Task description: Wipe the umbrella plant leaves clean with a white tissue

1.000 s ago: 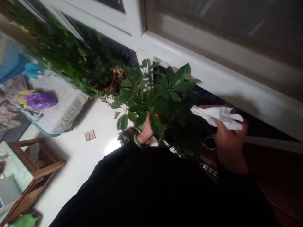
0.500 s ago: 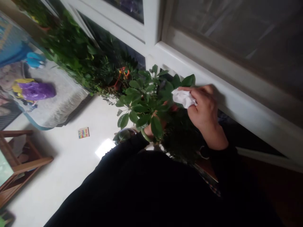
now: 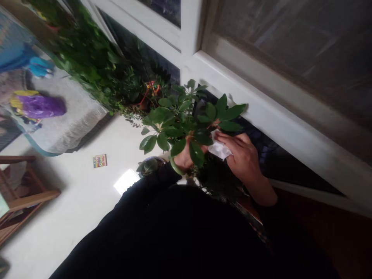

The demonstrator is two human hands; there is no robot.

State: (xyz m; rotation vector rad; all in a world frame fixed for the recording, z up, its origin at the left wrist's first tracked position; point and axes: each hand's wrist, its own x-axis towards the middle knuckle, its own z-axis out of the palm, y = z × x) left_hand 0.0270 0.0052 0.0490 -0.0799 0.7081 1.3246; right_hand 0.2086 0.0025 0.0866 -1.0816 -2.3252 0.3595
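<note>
A leafy green potted plant (image 3: 177,131) with oval, glossy leaves fills the middle of the view. My right hand (image 3: 244,157) is closed on a crumpled white tissue (image 3: 220,148), just below a cluster of leaves at the plant's right side. Under the foliage, my left hand (image 3: 184,158) reaches into the plant, a pale green bangle (image 3: 176,166) at its wrist. Leaves cover most of its fingers, so whether they grip a stem or leaf cannot be seen. The tissue lies close to the left hand's hidden fingertips.
White window frame (image 3: 261,104) runs diagonally along the right. More plants (image 3: 95,66) line the window at upper left. A covered bed (image 3: 78,116) bears a purple bag (image 3: 43,107). On the pale floor lie a small colourful box (image 3: 100,161) and a wooden table (image 3: 31,201) stands left.
My right hand with the tissue has moved down and slightly left, off the upper right leaves, which now spread out in full view. My left hand stays under the leaves.
</note>
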